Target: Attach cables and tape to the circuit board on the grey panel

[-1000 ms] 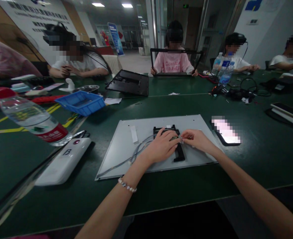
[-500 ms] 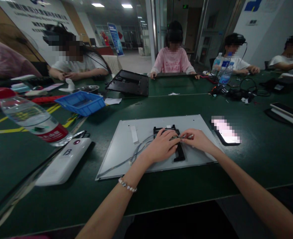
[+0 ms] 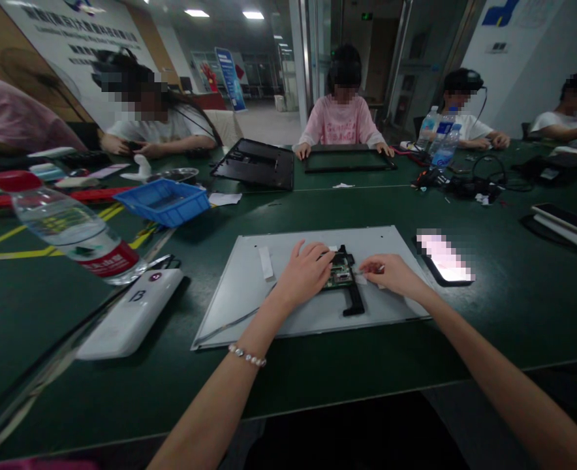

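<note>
A silvery-white flat panel (image 3: pixel 234 287) lies on the table before me. On it sits a black plastic bracket (image 3: pixel 354 303) around a green circuit board (image 3: pixel 340 277). My left hand (image 3: pixel 301 275) rests over the left part of bracket and board, fingers stretched out and holding nothing. Just right of the bracket, my right hand (image 3: pixel 391 274) is closed in a pinch above the panel. Something small and thin, partly reddish, shows at its fingertips, too small to name. A grey cable (image 3: pixel 237 321) runs across the panel's left side, partly hidden beneath my left hand and forearm.
Left of the panel are a white device (image 3: pixel 129 313), a water bottle (image 3: pixel 80 232) and a blue tray (image 3: pixel 164 202). A phone (image 3: pixel 445 258) lies to the right. Farther back is a black casing (image 3: pixel 254 163); a person holds a black frame (image 3: pixel 350 161).
My left hand has shifted left, uncovering the circuit board. My right hand has drawn slightly right, away from the bracket. Across the table, the person's black frame has tilted, showing its opening.
</note>
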{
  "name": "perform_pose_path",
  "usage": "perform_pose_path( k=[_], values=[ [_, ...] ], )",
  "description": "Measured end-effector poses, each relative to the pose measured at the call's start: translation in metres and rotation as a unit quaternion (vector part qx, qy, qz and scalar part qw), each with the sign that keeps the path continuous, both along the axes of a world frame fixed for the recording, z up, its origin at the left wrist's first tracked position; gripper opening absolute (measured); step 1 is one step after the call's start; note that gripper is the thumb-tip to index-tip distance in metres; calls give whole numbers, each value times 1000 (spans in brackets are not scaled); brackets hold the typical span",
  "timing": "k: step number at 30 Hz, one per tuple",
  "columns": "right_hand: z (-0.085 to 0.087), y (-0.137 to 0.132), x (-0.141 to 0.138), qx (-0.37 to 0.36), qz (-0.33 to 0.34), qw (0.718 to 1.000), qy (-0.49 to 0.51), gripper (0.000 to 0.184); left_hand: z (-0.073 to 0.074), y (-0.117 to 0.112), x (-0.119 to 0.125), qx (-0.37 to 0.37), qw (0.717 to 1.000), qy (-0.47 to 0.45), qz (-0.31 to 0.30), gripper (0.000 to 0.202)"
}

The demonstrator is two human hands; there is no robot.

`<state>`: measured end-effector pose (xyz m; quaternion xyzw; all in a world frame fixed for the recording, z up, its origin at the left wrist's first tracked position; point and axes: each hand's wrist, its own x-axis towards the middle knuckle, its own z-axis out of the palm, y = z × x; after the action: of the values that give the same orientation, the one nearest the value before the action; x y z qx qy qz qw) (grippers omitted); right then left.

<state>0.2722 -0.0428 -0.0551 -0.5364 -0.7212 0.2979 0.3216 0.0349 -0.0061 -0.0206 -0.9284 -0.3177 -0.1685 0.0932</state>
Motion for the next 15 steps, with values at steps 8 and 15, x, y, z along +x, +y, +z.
perform_pose_path(
  k=[8,15],
  values=[
    [3,-3,-1,18,17,999,-29,29,-1,1,0,-6,1000,0,-10,27],
    [5,-1,5,-21,-7,1000,-22,22,-3,2,-1,-16,1000,4,-20,26]
  ],
)
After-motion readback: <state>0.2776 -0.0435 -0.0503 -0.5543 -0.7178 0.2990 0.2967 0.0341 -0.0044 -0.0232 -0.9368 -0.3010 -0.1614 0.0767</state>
